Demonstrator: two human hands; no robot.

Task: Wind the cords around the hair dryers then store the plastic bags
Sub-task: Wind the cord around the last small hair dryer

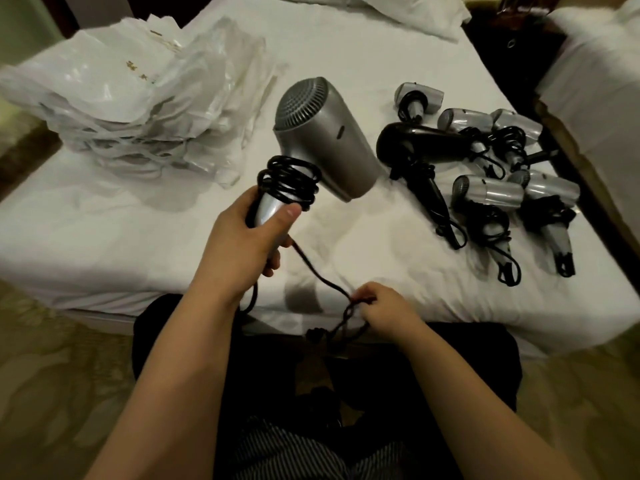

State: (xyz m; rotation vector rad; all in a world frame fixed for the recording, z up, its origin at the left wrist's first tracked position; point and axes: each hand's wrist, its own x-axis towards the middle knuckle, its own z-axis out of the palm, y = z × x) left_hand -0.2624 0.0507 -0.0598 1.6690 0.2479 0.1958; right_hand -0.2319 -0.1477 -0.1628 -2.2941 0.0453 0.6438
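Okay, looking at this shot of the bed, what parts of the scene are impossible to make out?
Head view only:
- Plug end of the black cord: lost against dark clothing below the right hand.
- Lower handle of the silver hair dryer: covered by the left hand.
- Gold print on the plastic bags: blurred and too small to read.
- Cords in the hair dryer pile: tangled, so which belongs to which is unclear.
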